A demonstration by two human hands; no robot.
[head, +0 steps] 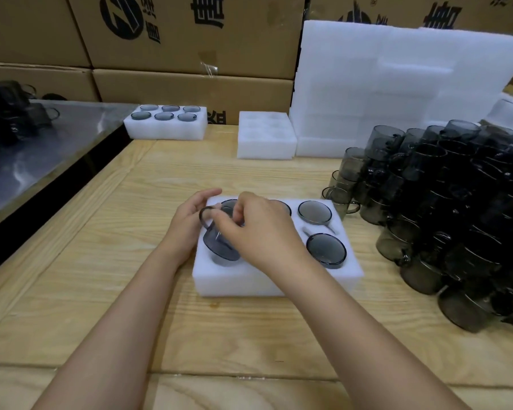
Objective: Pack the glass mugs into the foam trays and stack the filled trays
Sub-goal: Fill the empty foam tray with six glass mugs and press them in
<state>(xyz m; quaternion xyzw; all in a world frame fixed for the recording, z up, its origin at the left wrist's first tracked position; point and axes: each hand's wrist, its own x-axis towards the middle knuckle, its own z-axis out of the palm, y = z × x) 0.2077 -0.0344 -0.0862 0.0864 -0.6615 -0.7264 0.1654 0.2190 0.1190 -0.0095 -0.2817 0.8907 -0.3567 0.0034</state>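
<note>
A white foam tray [249, 279] lies on the wooden table in front of me. Smoky glass mugs sit bottom-up in its right-hand holes, one at the back [314, 212] and one at the front [326, 250]. Over the front left hole a tilted mug [219, 247] is partly in the foam, its handle up and to the left. My left hand [187, 223] cups the mug from the left. My right hand [258, 229] grips it from above, fingers curled round its body. The middle holes are hidden under my right hand.
A large heap of loose smoky mugs [444, 208] fills the table's right side. At the back stand a filled tray [165, 122], an empty foam tray [265, 134] and tall stacks of foam [382, 84]. Cardboard boxes [190, 39] form a wall behind. A grey metal table [42, 143] adjoins at the left.
</note>
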